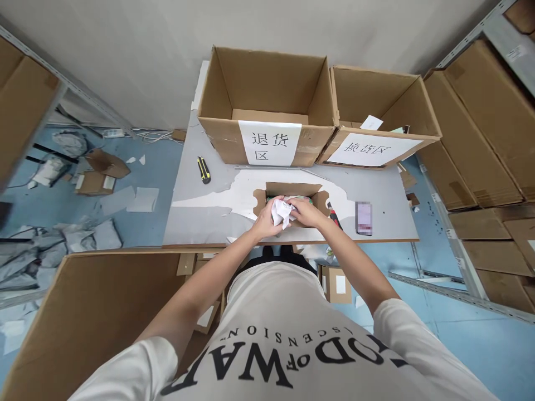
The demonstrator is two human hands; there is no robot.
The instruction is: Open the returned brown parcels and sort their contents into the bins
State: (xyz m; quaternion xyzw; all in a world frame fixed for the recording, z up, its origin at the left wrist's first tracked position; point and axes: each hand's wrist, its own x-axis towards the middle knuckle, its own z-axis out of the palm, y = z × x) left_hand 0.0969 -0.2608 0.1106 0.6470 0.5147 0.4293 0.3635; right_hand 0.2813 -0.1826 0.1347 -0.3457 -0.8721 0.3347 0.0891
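Observation:
A crumpled piece of white paper [282, 211] is held between my two hands, above a small open cardboard box [292, 190] on the table. My left hand [266, 220] grips the paper from its left side, fingers curled round it. On the other side, my right hand [304, 211] pinches the paper's upper right part with its fingertips. Something green and white shows inside the small box, mostly hidden by my hands. Close to the box's right side lies a red and black utility knife [334, 216].
Two large open cardboard boxes [273, 142] [376, 133] with handwritten labels stand at the table's back. A yellow and black box cutter [204, 170] lies left, a phone [364, 218] right. A big open carton [104, 312] is below left; shelves with boxes [485, 122] stand right.

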